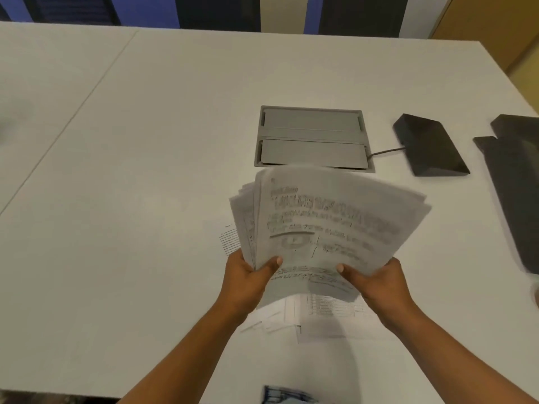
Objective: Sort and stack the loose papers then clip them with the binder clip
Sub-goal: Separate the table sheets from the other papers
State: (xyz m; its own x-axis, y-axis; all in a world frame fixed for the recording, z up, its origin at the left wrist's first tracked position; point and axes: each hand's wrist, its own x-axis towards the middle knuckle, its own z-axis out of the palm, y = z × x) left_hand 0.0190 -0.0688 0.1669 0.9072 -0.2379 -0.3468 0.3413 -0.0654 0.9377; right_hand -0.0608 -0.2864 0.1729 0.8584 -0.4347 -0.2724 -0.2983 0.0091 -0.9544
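Note:
I hold a fanned bundle of printed papers up above the white table, its sheets blurred and uneven at the edges. My left hand grips the bundle's lower left corner, thumb on top. My right hand grips the lower right edge, thumb on the front sheet. More loose printed sheets lie flat on the table under the bundle, and one sheet's edge shows to the left of it. No binder clip is visible.
A grey cable hatch is set into the table behind the papers. A black wedge-shaped device with a cable sits to its right. Dark flat objects lie at the right edge. Something blue shows at the near edge.

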